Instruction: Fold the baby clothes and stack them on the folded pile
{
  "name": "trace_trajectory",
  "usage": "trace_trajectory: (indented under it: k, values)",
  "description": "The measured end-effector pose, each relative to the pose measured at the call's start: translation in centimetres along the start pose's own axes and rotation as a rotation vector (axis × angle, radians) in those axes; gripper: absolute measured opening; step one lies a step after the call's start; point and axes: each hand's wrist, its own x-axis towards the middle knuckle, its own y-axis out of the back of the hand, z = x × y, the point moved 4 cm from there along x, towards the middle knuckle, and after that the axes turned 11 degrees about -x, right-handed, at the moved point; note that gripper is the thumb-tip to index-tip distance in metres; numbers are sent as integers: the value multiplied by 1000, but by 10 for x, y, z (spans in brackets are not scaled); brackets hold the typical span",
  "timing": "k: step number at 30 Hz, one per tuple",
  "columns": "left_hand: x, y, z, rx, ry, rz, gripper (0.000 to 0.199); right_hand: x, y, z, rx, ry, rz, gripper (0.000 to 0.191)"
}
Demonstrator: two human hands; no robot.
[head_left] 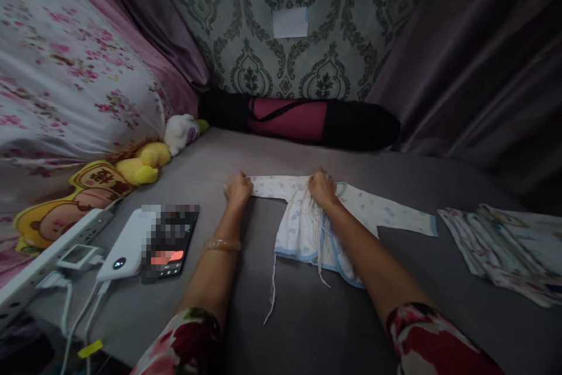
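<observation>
A small white garment [298,229] with a faint print, blue trim and white ties lies spread on the grey sheet. My left hand [239,186] is closed on the cuff end of its left sleeve, which is stretched out sideways. Near the shoulder, my right hand [322,186] is closed on the fabric, which gathers in folds below it. The other sleeve [401,214] lies flat to the right, under no hand. Two thin ties hang from the garment's lower edge onto the sheet.
Folded clothes [504,252] are stacked at the right. On the left lie a phone [175,246], a white power bank [127,246], a power strip [57,264] with cables and plush toys [140,164]. A black and maroon bag [290,120] lies along the wall.
</observation>
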Motion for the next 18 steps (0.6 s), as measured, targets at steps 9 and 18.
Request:
trace_trajectory:
  k: [9, 18]
  values:
    - [6, -1, -1, -240, -66, 71, 25, -9, 0, -20, -191, 325, 112, 37]
    - [7, 2, -1, -212, -130, 69, 29, -34, -5, -39, -113, 219, 32, 51]
